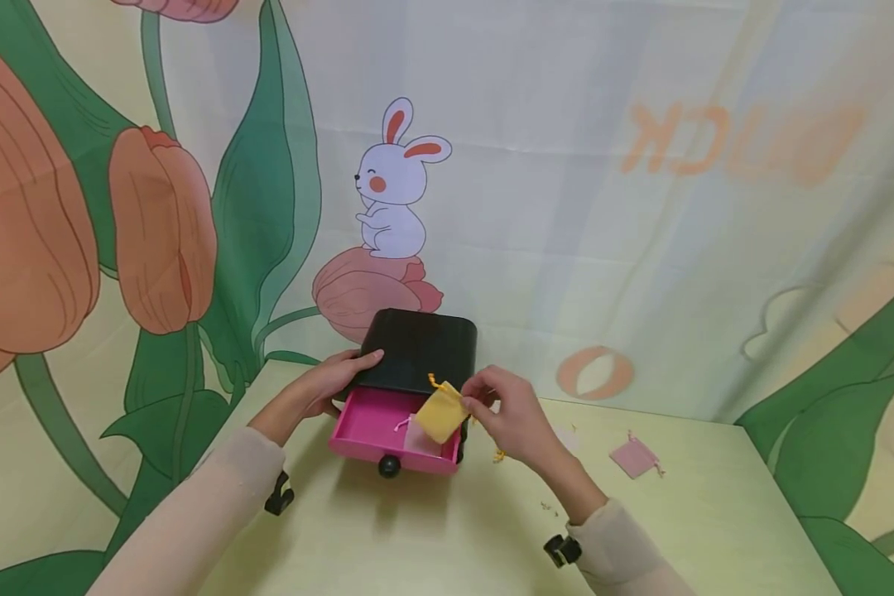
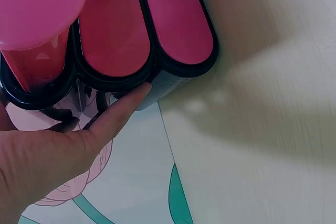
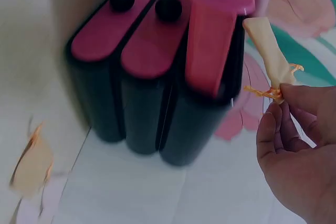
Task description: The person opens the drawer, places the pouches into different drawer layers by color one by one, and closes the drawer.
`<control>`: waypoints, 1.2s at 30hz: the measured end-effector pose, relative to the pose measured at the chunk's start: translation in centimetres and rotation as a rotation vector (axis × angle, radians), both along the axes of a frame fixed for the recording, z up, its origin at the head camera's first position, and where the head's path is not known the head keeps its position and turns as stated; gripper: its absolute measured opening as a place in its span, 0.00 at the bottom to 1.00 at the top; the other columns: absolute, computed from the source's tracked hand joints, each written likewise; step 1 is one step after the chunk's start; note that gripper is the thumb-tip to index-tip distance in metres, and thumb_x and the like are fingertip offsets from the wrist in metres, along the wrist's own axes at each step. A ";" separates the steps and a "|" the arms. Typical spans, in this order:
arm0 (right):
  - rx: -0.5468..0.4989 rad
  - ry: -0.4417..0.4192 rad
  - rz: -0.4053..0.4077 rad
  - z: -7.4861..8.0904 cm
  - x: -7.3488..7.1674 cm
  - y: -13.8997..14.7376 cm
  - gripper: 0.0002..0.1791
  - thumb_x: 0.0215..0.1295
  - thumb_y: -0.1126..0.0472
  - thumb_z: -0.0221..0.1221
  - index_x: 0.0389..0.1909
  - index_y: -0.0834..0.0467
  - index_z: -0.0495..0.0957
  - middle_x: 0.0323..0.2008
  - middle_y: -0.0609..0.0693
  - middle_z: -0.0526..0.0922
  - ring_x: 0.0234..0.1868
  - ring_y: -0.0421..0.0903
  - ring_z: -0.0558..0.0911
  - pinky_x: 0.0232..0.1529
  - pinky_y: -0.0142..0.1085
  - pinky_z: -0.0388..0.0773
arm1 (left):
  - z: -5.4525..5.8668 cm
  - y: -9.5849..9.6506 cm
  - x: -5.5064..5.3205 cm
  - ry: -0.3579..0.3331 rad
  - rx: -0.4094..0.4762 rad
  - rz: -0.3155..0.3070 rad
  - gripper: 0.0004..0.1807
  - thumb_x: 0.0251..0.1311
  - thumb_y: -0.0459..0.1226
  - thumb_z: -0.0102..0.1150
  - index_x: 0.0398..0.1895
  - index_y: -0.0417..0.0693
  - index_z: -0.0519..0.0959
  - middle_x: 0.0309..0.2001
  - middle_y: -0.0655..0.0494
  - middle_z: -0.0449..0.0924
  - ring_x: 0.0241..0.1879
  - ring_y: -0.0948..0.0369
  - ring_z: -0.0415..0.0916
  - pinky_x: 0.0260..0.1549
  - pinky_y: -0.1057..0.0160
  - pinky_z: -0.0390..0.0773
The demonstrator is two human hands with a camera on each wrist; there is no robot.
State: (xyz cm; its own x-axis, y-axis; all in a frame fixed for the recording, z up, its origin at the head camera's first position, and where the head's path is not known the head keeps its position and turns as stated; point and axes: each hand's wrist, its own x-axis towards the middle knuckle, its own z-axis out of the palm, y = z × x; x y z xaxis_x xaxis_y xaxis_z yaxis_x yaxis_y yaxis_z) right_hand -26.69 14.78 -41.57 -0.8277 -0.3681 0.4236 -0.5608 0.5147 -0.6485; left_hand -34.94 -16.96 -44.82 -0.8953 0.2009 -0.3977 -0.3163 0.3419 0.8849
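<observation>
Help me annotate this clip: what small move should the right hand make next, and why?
Probably lower the yellow drawstring pouch into the open pink drawer: the right hand pinches it just above, a pale pink pouch lies inside, and the left hand steadies the black cabinet.

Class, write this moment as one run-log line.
left hand: holds black cabinet; right hand: pinches yellow pouch above open drawer; pink pouch: inside drawer
</observation>
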 end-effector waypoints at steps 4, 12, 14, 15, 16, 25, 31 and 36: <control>0.052 -0.016 0.046 -0.1 -0.7 -3.4 0.06 0.67 0.67 0.71 0.39 0.55 0.85 0.34 0.44 0.80 0.33 0.43 0.79 0.36 0.32 0.84 | 0.0 0.0 0.0 -0.004 -0.003 0.003 0.56 0.69 0.68 0.54 0.86 0.47 0.46 0.76 0.35 0.64 0.67 0.38 0.71 0.56 0.34 0.81; 0.169 -0.017 0.101 -1.0 -0.6 -7.3 0.03 0.69 0.65 0.70 0.40 0.55 0.85 0.36 0.44 0.80 0.37 0.43 0.78 0.40 0.30 0.82 | 0.2 0.0 0.2 0.002 -0.014 -0.001 0.56 0.68 0.69 0.54 0.86 0.48 0.46 0.76 0.36 0.65 0.70 0.38 0.70 0.60 0.32 0.77; 0.194 0.013 0.113 -1.3 -0.6 -7.9 0.04 0.69 0.65 0.70 0.40 0.55 0.85 0.36 0.45 0.80 0.38 0.42 0.78 0.42 0.30 0.83 | 0.2 0.0 0.3 0.005 -0.014 -0.002 0.56 0.68 0.69 0.54 0.86 0.49 0.46 0.75 0.37 0.66 0.69 0.38 0.70 0.60 0.33 0.78; 0.209 0.032 0.118 -1.4 -0.6 -8.1 0.04 0.69 0.65 0.70 0.40 0.56 0.85 0.36 0.45 0.80 0.39 0.42 0.78 0.43 0.30 0.83 | 0.2 0.0 0.3 0.007 -0.013 -0.002 0.56 0.68 0.69 0.54 0.86 0.49 0.46 0.75 0.37 0.66 0.69 0.39 0.71 0.60 0.33 0.78; 0.224 0.045 0.117 -1.5 -0.6 -8.3 0.04 0.69 0.65 0.70 0.40 0.56 0.85 0.37 0.45 0.81 0.40 0.42 0.78 0.44 0.30 0.83 | 0.2 0.0 0.3 0.008 -0.013 -0.001 0.56 0.68 0.69 0.54 0.86 0.49 0.46 0.75 0.37 0.66 0.69 0.39 0.71 0.60 0.33 0.78; 0.261 0.090 0.096 -1.9 -0.6 -9.0 0.10 0.70 0.63 0.70 0.49 0.57 0.86 0.46 0.48 0.83 0.48 0.43 0.79 0.51 0.33 0.83 | 0.2 -0.1 0.4 0.009 -0.017 -0.002 0.55 0.68 0.69 0.54 0.86 0.50 0.46 0.75 0.37 0.66 0.67 0.40 0.73 0.58 0.34 0.79; 0.024 -0.009 0.202 -1.5 2.6 -9.0 0.11 0.69 0.60 0.71 0.49 0.56 0.86 0.42 0.47 0.88 0.42 0.42 0.84 0.43 0.34 0.86 | 0.1 -0.1 0.4 0.015 -0.014 0.002 0.55 0.68 0.68 0.55 0.86 0.49 0.47 0.75 0.37 0.66 0.68 0.39 0.71 0.59 0.33 0.79; -0.141 -0.300 0.340 -3.1 6.2 -8.9 0.06 0.73 0.56 0.68 0.44 0.53 0.88 0.34 0.43 0.88 0.33 0.37 0.83 0.37 0.31 0.84 | 0.1 0.0 0.3 0.017 -0.009 0.009 0.56 0.67 0.69 0.56 0.86 0.49 0.47 0.74 0.37 0.68 0.67 0.40 0.72 0.58 0.35 0.80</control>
